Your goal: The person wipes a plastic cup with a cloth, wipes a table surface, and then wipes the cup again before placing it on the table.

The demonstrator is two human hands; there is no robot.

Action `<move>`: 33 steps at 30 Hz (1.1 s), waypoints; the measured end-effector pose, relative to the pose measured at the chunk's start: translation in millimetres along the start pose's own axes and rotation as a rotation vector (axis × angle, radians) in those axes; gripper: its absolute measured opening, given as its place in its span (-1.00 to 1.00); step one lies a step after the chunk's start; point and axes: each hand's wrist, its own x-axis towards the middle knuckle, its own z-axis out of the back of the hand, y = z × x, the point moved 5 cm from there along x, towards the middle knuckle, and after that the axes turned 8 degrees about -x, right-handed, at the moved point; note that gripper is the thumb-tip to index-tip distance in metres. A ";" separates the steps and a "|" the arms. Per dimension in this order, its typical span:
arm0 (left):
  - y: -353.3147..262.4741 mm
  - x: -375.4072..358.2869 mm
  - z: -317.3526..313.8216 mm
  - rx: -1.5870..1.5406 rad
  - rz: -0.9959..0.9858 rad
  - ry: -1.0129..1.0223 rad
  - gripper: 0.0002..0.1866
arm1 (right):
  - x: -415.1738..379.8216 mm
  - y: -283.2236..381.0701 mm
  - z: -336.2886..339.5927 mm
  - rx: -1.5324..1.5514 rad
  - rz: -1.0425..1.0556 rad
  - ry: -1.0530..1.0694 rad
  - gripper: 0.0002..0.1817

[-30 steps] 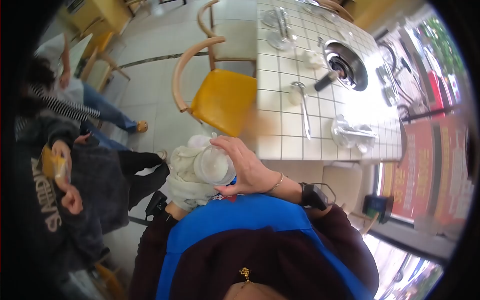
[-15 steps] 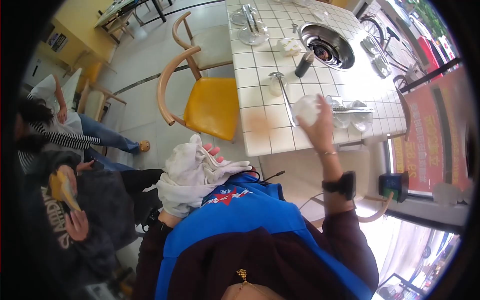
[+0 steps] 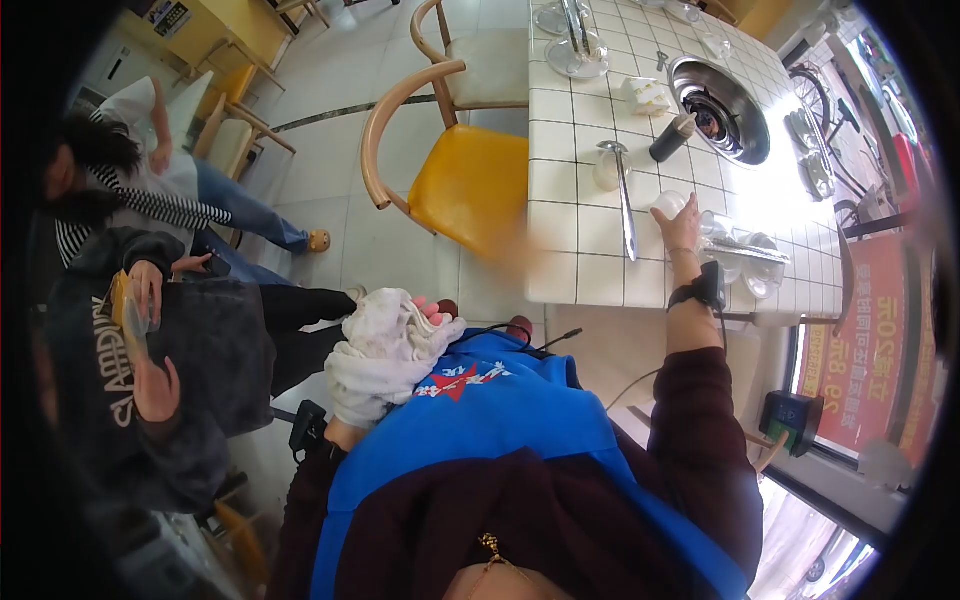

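A bunched white cloth (image 3: pixel 385 350) covers most of my left hand (image 3: pixel 432 310), whose fingertips show at its upper right edge. On the tiled table (image 3: pixel 590 205), my right hand (image 3: pixel 680 228) grips a clear cup (image 3: pixel 668 204) between thumb and fingers. Right beside it are clear glass dishes (image 3: pixel 763 268) with metal tongs (image 3: pixel 745 249) across them. To the left, a metal ladle (image 3: pixel 627 205) lies with its head over a small clear jar (image 3: pixel 606 172). A dark bottle (image 3: pixel 672 138) with a pale cap stands behind my right hand.
A round metal pot (image 3: pixel 720 110) is set into the table, beside a tissue packet (image 3: pixel 646 97). More glass dishes (image 3: pixel 577 60) stand at the far left corner. A yellow-seated chair (image 3: pixel 470 180) adjoins the table's left side. Two people (image 3: pixel 170 380) (image 3: pixel 150 130) are at the left.
The view has shifted, so the table appears farther right. My right hand has lowered the clear cup to the tabletop. The cloth stays over my left hand.
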 end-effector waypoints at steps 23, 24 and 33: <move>16.1 37.9 -37.7 -0.660 0.448 -0.094 -0.69 | -59.7 23.3 103.0 0.206 0.164 0.113 -0.53; 16.2 37.4 -36.1 -0.662 0.445 -0.101 -0.69 | -68.4 34.4 110.4 0.339 0.118 0.285 -0.54; 13.3 48.5 -33.1 -0.577 0.353 -0.022 -0.68 | -200.3 208.2 96.6 0.724 0.828 0.706 0.17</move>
